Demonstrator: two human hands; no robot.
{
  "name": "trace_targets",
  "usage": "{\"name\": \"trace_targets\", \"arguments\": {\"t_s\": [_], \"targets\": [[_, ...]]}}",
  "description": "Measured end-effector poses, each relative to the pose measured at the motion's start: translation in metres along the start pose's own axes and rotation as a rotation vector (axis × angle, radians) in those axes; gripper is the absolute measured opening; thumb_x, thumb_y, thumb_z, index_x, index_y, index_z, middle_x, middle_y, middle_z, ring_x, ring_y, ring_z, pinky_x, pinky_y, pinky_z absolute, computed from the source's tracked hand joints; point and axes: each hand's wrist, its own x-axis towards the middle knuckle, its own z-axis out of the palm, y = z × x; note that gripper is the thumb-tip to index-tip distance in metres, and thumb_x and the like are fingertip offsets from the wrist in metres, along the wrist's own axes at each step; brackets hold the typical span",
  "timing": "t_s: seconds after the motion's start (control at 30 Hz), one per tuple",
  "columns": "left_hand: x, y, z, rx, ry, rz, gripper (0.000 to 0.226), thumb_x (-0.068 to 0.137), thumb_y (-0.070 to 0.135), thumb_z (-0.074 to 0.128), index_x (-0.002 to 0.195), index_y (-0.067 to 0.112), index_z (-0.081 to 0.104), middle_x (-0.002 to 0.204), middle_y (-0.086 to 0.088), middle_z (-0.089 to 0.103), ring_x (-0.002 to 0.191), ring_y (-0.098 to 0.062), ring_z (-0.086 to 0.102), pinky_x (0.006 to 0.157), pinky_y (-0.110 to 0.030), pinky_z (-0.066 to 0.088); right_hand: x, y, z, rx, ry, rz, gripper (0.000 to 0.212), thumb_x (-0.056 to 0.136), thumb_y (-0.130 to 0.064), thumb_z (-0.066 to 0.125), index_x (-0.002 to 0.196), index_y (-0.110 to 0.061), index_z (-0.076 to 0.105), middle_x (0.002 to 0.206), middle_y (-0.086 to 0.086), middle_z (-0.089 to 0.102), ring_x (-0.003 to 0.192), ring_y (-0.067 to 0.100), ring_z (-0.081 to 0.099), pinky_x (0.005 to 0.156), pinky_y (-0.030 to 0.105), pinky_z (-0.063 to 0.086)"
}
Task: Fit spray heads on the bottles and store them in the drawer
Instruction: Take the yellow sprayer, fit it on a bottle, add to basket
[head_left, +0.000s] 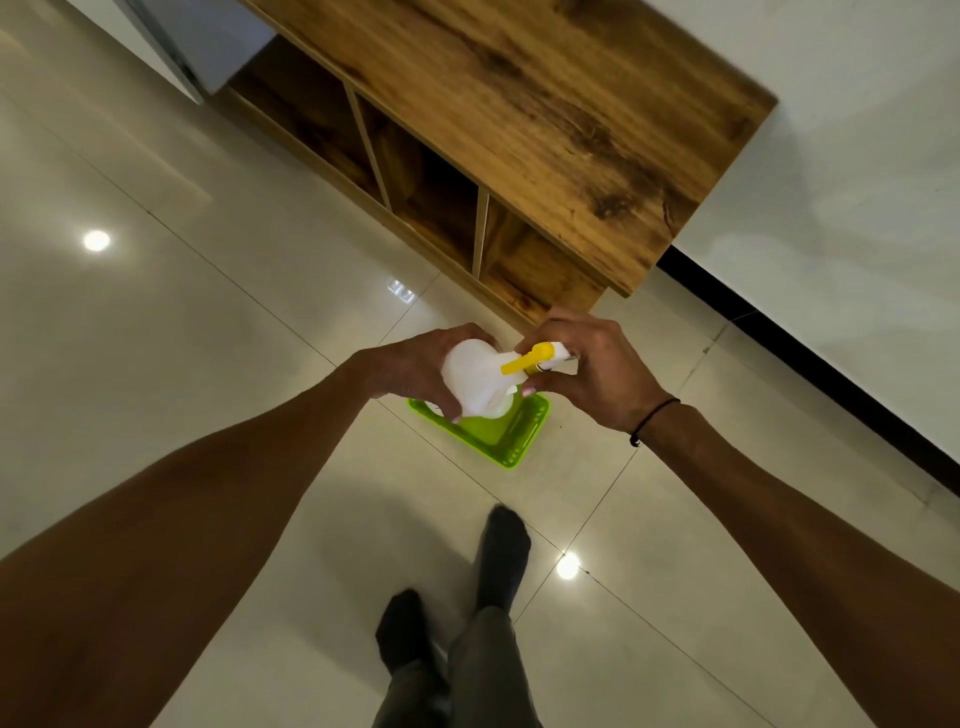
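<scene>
I hold a white plastic bottle (475, 382) in front of me, above the floor. My left hand (415, 366) wraps around the bottle's body from the left. My right hand (597, 371) grips the yellow and white spray head (537, 359) at the bottle's neck, its yellow trigger pointing left. Whether the head is seated on the neck is hidden by my fingers. A green plastic basket (506, 439) sits on the floor straight below the bottle; my hands and the bottle cover part of its inside.
A low wooden cabinet (545, 130) with open compartments (436, 202) stands ahead, its near corner just beyond my hands. Glossy tile floor (208, 322) lies all around. A white wall with a black skirting strip (810, 358) runs on the right. My feet (501, 551) are below.
</scene>
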Motion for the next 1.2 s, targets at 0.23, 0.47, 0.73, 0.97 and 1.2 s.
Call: {"name": "trace_targets", "arguments": {"t_s": [0.23,0.47,0.73,0.97,1.2], "targets": [[-0.008,0.006,-0.009,0.006,-0.222,-0.08,0.105,0.051,-0.001,0.096,0.145,0.015,0.051,0.141,-0.014,0.059,0.131,-0.038,0.058,0.097,-0.055,0.061,-0.018,-0.013,0.012,0.098,0.044,-0.04,0.024,0.077,-0.006,0.09,0.098,-0.001,0.079,0.096,0.011,0.073,0.088,0.027,0.07,0.076,0.046,0.057],[-0.003,0.014,-0.019,0.025,-0.422,-0.146,0.102,0.049,-0.003,0.09,0.143,0.015,0.055,0.141,-0.021,0.063,0.133,-0.045,0.058,0.101,-0.065,0.056,-0.028,-0.023,0.007,0.003,0.036,-0.15,0.027,0.078,-0.009,0.089,0.102,-0.001,0.08,0.103,0.013,0.076,0.093,0.029,0.072,0.084,0.045,0.06],[0.0,0.026,-0.024,-0.091,-0.745,-0.298,0.109,0.047,-0.001,0.091,0.148,0.009,0.052,0.13,-0.013,0.07,0.124,-0.034,0.067,0.099,-0.048,0.059,-0.036,-0.037,0.004,0.007,0.037,-0.275,0.022,0.087,-0.011,0.079,0.101,0.006,0.079,0.104,0.021,0.076,0.096,0.037,0.073,0.087,0.049,0.062],[-0.022,0.012,-0.013,-0.51,-0.539,-0.306,0.089,0.051,0.004,0.089,0.134,0.02,0.061,0.118,-0.003,0.078,0.113,-0.025,0.073,0.092,-0.041,0.064,-0.046,-0.026,-0.005,0.189,0.093,-0.1,0.025,0.078,0.004,0.087,0.101,0.003,0.079,0.106,0.016,0.073,0.099,0.028,0.072,0.087,0.047,0.06],[-0.043,-0.015,0.038,-1.117,-0.045,-0.164,0.099,0.053,0.053,0.102,0.132,0.014,0.057,0.103,-0.008,0.079,0.086,-0.022,0.077,0.068,-0.028,0.062,-0.056,-0.006,-0.003,0.411,0.304,0.234,0.03,0.074,0.005,0.088,0.102,0.002,0.078,0.104,0.015,0.074,0.099,0.03,0.072,0.085,0.053,0.061]]}}
